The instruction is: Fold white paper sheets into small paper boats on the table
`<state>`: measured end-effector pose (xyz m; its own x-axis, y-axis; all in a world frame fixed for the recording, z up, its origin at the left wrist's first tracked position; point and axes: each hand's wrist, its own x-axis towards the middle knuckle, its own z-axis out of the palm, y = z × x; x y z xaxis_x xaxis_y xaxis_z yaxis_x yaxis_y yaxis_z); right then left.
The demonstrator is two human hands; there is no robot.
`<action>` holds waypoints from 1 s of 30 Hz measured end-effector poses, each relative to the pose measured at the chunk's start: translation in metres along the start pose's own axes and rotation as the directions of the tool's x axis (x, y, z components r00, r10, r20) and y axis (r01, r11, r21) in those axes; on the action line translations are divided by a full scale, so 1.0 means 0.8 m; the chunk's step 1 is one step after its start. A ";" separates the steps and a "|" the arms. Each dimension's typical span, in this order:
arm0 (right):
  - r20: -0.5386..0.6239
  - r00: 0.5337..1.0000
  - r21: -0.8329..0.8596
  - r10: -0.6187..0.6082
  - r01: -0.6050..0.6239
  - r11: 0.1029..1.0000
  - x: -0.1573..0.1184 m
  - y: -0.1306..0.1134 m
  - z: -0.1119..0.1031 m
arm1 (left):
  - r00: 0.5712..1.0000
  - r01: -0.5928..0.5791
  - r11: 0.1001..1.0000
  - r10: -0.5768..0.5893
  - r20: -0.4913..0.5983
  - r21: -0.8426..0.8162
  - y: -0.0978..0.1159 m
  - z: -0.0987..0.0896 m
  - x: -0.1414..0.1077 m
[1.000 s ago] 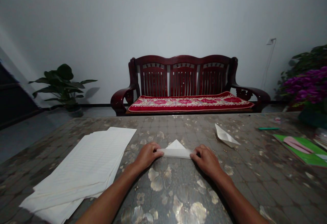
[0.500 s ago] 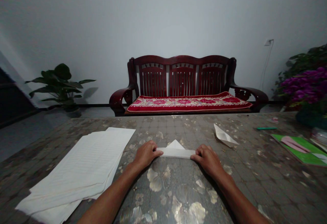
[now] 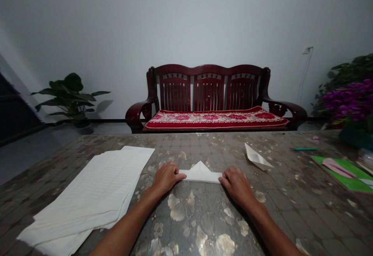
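A folded white sheet of paper (image 3: 201,176) lies on the table in front of me, a long flat band with a triangular peak at its middle. My left hand (image 3: 167,177) pinches the band's left end between thumb and fingers. At the opposite end, my right hand (image 3: 236,182) grips it the same way, the fingertips partly hidden. Beyond my right hand rests a folded paper boat (image 3: 257,158), tilted on its side. A stack of lined white paper sheets (image 3: 93,193) spreads out left of my left arm.
The patterned tabletop (image 3: 186,225) extends all around. At the right are a green pen (image 3: 305,149), a green sheet (image 3: 355,183) with a pink piece on it, and purple flowers (image 3: 349,98). Past the far edge stands a dark red wooden bench (image 3: 208,69); a potted plant (image 3: 71,96) is at left.
The folded paper shows its other face: the triangular peak now runs down over the band, where before the band crossed in front of it. Both hands stay at its ends.
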<state>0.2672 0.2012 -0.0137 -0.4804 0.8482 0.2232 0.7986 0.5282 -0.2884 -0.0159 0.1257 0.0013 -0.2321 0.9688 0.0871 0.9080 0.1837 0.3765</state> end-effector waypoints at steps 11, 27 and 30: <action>0.021 1.000 -0.066 0.001 0.000 0.998 0.001 -0.005 0.000 | 1.000 0.031 0.998 -0.032 0.000 0.052 0.004 -0.001 0.000; 0.088 0.986 -0.133 -0.143 0.154 0.979 0.029 -0.004 -0.006 | 0.995 0.083 0.989 -0.089 0.043 0.126 0.012 -0.011 -0.013; 0.082 0.988 -0.135 -0.129 0.139 0.981 0.027 -0.003 -0.004 | 0.996 0.088 0.991 -0.089 0.015 0.101 0.011 -0.008 -0.016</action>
<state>0.2561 0.2181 -0.0056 -0.6075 0.7734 0.1810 0.7657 0.6308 -0.1257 -0.0071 0.1140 0.0090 -0.3071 0.9509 0.0390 0.9147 0.2836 0.2880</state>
